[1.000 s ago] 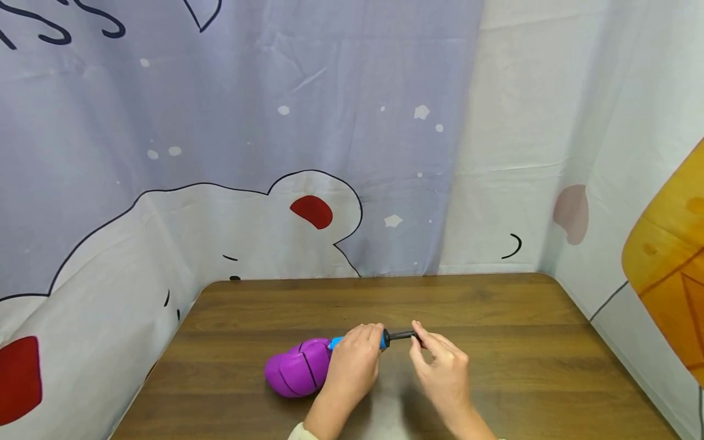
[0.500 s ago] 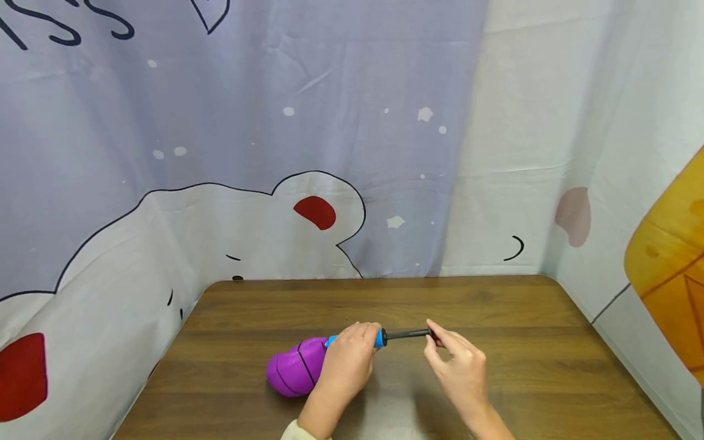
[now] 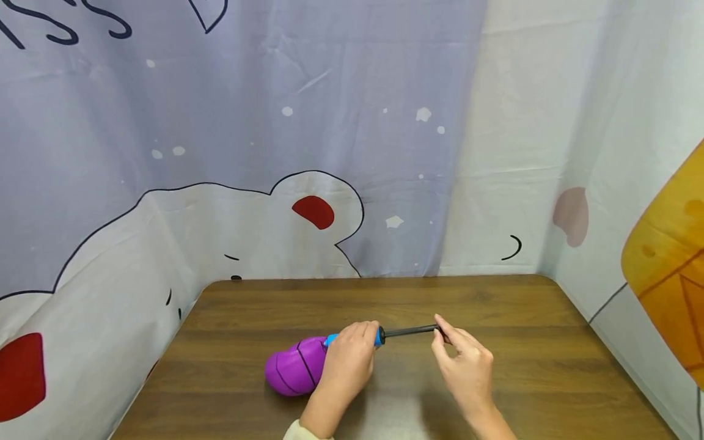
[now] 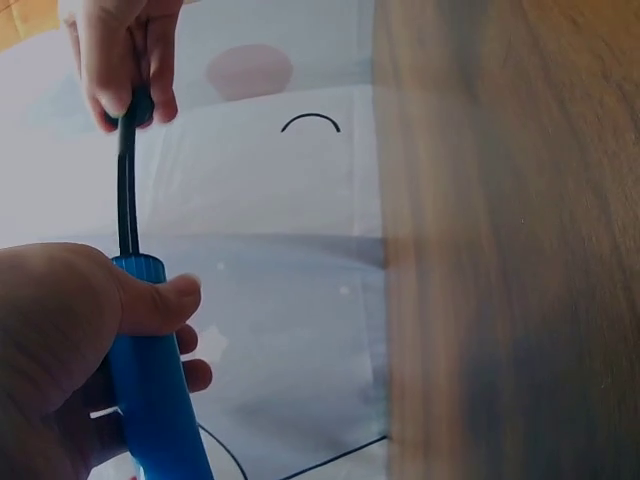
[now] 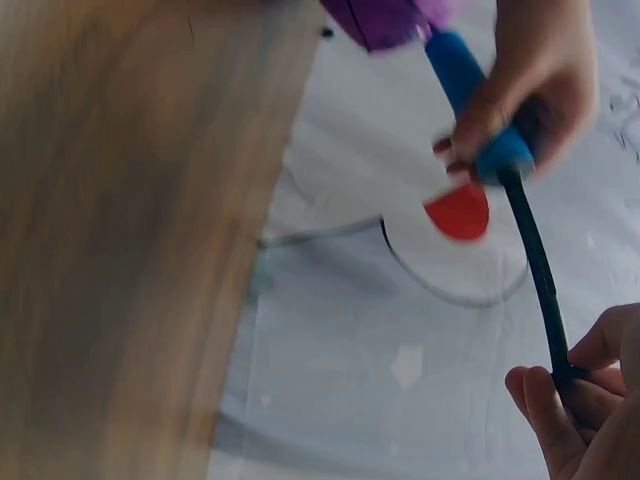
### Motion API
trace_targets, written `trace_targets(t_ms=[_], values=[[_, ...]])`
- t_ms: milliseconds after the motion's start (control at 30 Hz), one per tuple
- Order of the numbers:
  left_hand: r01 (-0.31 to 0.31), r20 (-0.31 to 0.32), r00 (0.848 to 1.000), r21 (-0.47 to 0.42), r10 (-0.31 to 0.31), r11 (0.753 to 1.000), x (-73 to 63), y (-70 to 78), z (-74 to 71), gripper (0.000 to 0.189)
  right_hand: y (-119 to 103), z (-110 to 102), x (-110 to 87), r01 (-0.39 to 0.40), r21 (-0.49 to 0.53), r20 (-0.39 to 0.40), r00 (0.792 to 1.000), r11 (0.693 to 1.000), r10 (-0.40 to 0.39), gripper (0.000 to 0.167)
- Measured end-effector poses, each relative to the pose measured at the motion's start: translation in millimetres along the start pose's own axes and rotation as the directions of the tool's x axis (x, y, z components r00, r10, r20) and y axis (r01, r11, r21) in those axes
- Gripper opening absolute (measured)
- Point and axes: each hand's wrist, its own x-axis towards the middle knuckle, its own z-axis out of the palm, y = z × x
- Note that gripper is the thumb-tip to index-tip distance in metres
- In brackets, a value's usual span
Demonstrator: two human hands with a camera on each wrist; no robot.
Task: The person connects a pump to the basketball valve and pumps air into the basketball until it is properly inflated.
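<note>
While L hand (image 3: 349, 360) grips the blue pump (image 3: 379, 337), R hand (image 3: 467, 363) pinches its black rod's (image 3: 409, 332) outer end. Pump's long axis runs approx. L-to-R over tabletop (image 3: 550, 366), w/ purple balloon (image 3: 296, 370) at its L end, nearer L hand.

Through my feed I can make out a pale cream sleeve (image 3: 299, 432) around the left forearm (image 3: 329, 406), a bare left hand (image 3: 350, 360) beyond it, and a right hand (image 3: 469, 370) bare down its visible wrist.
</note>
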Motion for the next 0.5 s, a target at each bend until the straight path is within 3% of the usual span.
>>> trace_targets(t_ms=[267, 500], values=[[-0.019, -0.036, 0.999, 0.02, 0.02, 1.0, 2.5, 9.3, 1.4, 0.035, -23, 28, -15.3, -0.005, 0.092, 0.089, 0.996, 0.996, -0.004, 0.03], [0.027, 0.041, 0.999, -0.02, -0.026, 0.999, 2.1, 8.6, -3.6, 0.038, -17, 31, -14.0, 0.054, 0.115, 0.078, 0.995, 0.992, -0.064, 0.032]])
